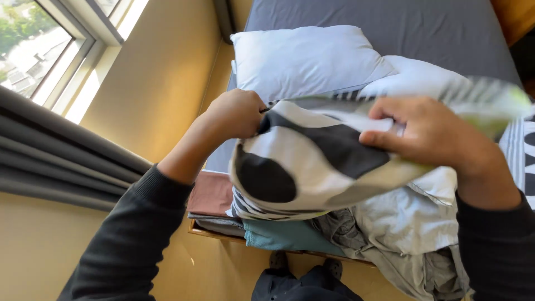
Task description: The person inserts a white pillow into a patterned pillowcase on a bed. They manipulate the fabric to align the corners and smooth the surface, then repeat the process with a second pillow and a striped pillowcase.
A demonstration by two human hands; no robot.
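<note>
Pillowcase (312, 161), white with large black blotches and a striped edge, held up in the air over the near end of the bed (446, 33), between both hands.

Left hand (237, 114): closed into a fist on the cloth's upper left edge, fingers curled in tight and clamped on the fabric; knuckles up, wrist bent, forearm rising from lower left in a dark sleeve.

Right hand (432, 134): thumb across the front of the cloth, fingers wrapped behind, pinched shut on the upper right part. Fabric past this hand is motion-blurred, a pale green tint at its far tip.

Judgement: 2 grips on opposite ends of 1 edge keep the cloth spread so the body sags between them; hands sit level and near chest height, which fits stretching or shaking it flat.

Below the cloth: heap of rumpled grey-white laundry (401, 223) at the bed's edge; folded stack (214, 198) of brownish, grey and teal pieces beside it on the wooden bed frame. White pillow (306, 56) lies further up on the grey sheet. Window (50, 50) and grey curtain (61, 161) at left. Person's feet show on the floor below.
</note>
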